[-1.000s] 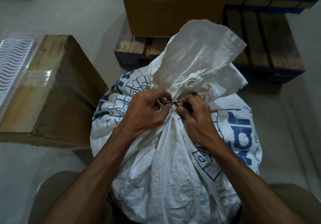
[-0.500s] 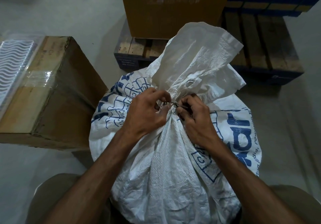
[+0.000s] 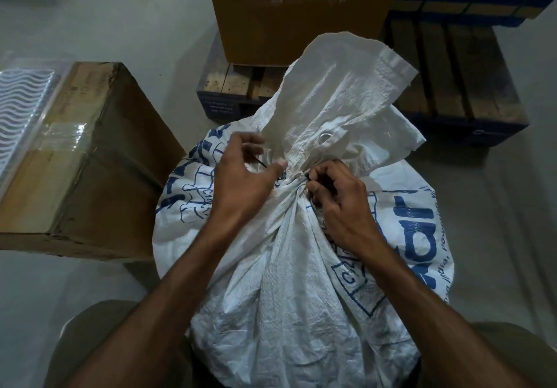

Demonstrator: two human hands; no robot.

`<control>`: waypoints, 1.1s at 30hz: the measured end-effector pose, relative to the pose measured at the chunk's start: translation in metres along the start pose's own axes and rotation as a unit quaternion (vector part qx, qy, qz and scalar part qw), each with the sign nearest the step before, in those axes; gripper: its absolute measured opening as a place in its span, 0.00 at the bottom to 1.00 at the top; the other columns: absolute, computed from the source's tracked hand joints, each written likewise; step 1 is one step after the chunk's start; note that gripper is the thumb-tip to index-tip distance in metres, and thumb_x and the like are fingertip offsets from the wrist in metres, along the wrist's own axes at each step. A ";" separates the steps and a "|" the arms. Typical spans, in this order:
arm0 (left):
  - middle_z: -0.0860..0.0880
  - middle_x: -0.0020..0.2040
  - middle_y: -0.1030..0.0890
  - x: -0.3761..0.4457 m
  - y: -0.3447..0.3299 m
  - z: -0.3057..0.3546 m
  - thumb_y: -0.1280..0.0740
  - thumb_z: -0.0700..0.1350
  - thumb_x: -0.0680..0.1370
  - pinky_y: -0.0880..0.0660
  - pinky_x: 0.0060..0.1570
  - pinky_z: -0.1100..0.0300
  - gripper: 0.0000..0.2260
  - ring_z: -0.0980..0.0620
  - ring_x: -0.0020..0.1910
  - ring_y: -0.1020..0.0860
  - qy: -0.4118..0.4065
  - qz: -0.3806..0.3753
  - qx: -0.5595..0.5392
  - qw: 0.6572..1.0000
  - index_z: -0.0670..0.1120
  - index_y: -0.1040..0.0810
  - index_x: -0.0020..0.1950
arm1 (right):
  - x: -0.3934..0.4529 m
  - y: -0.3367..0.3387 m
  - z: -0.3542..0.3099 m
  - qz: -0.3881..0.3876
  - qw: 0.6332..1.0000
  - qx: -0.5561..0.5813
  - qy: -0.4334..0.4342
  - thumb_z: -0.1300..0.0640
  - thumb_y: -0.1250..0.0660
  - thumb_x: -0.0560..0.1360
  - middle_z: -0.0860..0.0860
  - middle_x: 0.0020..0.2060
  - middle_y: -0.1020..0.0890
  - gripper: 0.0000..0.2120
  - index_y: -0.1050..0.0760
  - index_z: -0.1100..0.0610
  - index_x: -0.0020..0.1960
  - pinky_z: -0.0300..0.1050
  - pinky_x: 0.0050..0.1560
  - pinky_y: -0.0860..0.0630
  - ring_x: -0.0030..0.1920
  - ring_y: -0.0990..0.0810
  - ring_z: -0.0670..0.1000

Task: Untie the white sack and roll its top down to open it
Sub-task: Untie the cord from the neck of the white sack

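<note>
A full white woven sack (image 3: 289, 282) with blue print stands between my knees, its neck gathered and its loose top (image 3: 340, 92) flaring upward with a metal eyelet (image 3: 325, 138). A thin dark tie (image 3: 261, 163) runs around the neck. My left hand (image 3: 244, 182) sits on the left of the neck, fingers curled around a loose end of the tie, thumb pressed to the bunched fabric. My right hand (image 3: 337, 201) is on the right of the neck, fingertips pinching the tie at the knot.
A brown cardboard box (image 3: 90, 161) stands close on the left with a clear plastic pack (image 3: 21, 110) on top. Behind the sack is a wooden pallet (image 3: 452, 86) with blue edges carrying a large cardboard carton (image 3: 295, 8). Grey floor lies all around.
My left hand has pulled away leftward from the knot, drawing a loose end of the tie out. My right hand stays pinched at the knot.
</note>
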State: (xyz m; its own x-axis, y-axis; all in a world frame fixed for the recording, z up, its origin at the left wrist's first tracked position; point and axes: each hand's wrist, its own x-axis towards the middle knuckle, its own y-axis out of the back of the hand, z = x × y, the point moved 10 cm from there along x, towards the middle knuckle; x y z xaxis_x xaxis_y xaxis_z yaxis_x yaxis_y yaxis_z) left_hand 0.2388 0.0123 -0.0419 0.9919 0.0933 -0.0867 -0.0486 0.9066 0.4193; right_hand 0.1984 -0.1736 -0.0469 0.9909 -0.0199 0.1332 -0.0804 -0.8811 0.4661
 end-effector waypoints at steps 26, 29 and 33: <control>0.50 0.46 0.14 -0.153 0.024 0.071 0.26 0.39 0.77 0.23 0.51 0.52 0.06 0.50 0.47 0.18 -0.249 -0.069 0.024 0.966 0.46 0.13 0.53 | -0.100 0.067 -0.078 0.116 0.887 0.414 -0.169 0.65 0.36 0.83 0.51 0.39 0.22 0.06 0.25 0.58 0.49 0.39 0.32 0.25 0.33 0.26 0.47; 0.48 0.44 0.14 -0.168 0.055 0.079 0.26 0.40 0.77 0.22 0.50 0.54 0.05 0.51 0.44 0.18 -0.239 -0.055 0.048 0.968 0.45 0.13 0.51 | -0.110 0.053 -0.101 0.118 0.881 0.421 -0.181 0.63 0.36 0.84 0.52 0.38 0.21 0.05 0.25 0.58 0.49 0.39 0.35 0.21 0.34 0.22 0.47; 0.49 0.43 0.14 -0.187 0.106 0.083 0.27 0.43 0.77 0.20 0.46 0.50 0.06 0.53 0.41 0.19 -0.245 -0.010 0.087 0.966 0.47 0.12 0.52 | -0.120 0.017 -0.133 0.047 0.903 0.390 -0.175 0.61 0.31 0.81 0.56 0.41 0.19 0.05 0.22 0.63 0.53 0.42 0.38 0.20 0.36 0.19 0.51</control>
State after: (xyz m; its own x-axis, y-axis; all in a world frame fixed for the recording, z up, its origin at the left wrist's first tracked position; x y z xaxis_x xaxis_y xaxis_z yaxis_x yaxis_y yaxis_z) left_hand 0.0579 0.0570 0.0941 0.9311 -0.1676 0.3240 -0.0514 0.8191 0.5714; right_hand 0.0634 -0.1231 0.0608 0.9683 -0.1388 -0.2079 -0.1997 -0.9296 -0.3098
